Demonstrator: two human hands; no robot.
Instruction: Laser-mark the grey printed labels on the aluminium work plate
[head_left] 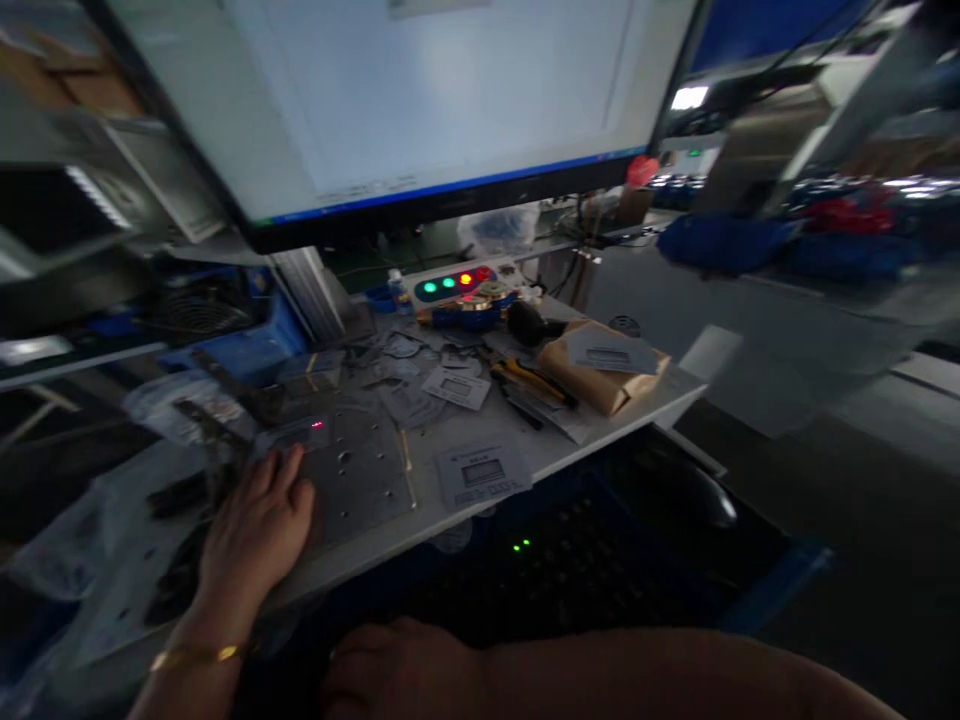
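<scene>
The left hand (259,520) is laid flat and released on the metal plate (360,480), with its fingertips just beside a small flat piece (304,432) marked by a red light dot. The piece is judged already placed, and nothing is gripped. The right hand (397,665) is seen low before the tabletop (600,420); whether it is clenched cannot be told. Printed sheets (484,475) are scattered about, with a lit button box (454,285) and a monitor (420,100) behind, in a dim workshop.

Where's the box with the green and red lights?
Head view: the light box sits mid-frame, just under the monitor, behind and left of the brown package.
</scene>
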